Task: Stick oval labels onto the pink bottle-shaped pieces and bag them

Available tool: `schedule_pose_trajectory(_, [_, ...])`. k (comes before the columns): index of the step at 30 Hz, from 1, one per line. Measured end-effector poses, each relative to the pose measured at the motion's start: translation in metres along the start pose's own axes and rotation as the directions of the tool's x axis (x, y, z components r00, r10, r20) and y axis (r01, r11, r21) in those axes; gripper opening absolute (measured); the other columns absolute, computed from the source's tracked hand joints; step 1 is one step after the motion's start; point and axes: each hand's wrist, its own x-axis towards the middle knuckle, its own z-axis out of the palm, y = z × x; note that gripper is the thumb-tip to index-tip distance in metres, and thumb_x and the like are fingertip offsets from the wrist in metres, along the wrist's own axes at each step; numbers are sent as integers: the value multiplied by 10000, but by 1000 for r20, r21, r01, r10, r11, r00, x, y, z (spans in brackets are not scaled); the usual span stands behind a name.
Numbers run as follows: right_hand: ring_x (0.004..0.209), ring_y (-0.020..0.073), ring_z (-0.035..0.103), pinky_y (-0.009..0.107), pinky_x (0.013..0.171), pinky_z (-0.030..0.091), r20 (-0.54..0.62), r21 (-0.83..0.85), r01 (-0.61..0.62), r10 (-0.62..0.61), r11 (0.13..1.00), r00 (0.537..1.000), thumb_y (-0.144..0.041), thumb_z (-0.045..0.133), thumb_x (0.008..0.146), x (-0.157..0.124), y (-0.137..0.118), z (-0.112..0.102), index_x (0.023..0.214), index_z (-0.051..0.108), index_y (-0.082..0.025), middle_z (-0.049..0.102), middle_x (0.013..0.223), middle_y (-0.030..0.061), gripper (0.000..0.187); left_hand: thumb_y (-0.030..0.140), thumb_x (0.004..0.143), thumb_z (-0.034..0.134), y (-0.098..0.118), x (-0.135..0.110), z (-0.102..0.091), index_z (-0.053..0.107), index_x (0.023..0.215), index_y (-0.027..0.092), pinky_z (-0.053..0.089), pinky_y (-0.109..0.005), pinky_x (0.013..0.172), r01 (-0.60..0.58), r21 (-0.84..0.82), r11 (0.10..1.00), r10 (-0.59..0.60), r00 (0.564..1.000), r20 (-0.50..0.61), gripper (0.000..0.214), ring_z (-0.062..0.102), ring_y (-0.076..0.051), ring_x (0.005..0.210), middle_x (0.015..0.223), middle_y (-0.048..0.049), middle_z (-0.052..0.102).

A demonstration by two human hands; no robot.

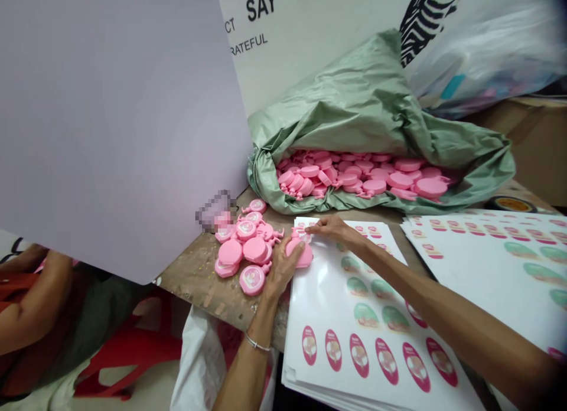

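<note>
A round pink plastic case (300, 255) with a small looped end is in my left hand (282, 266), thumb across its flat face. It is over the left edge of a stack of sticker sheets (323, 305). My right hand (330, 229) is closed in a pinch at the top left of this stack, just beyond the case. What lies between its fingertips is too small to make out. Left of my left hand is a pile of similar pink cases (255, 250); some carry a round printed label, others show a plain face.
Behind my hands, an open green sack (336, 98) spills many pink cases (374, 178). More sticker sheets (478, 269) lie at the right, near a tape roll (514, 205). A pale panel (124, 116) stands at the left; beyond it are a person's arm (42, 307) and a red stool (133, 346).
</note>
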Motion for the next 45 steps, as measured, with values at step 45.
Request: schedule_pose_trajectory(45, [823, 213, 648, 285, 664, 480, -101, 147, 295, -282, 944, 954, -517, 666, 766, -140, -32, -17, 861, 749, -195, 732, 866, 45, 345, 603, 904, 402, 58, -65, 29, 519, 1277, 145, 597, -440, 651, 353, -437, 827, -289, 934, 210, 602, 697, -243, 711, 830, -114, 716])
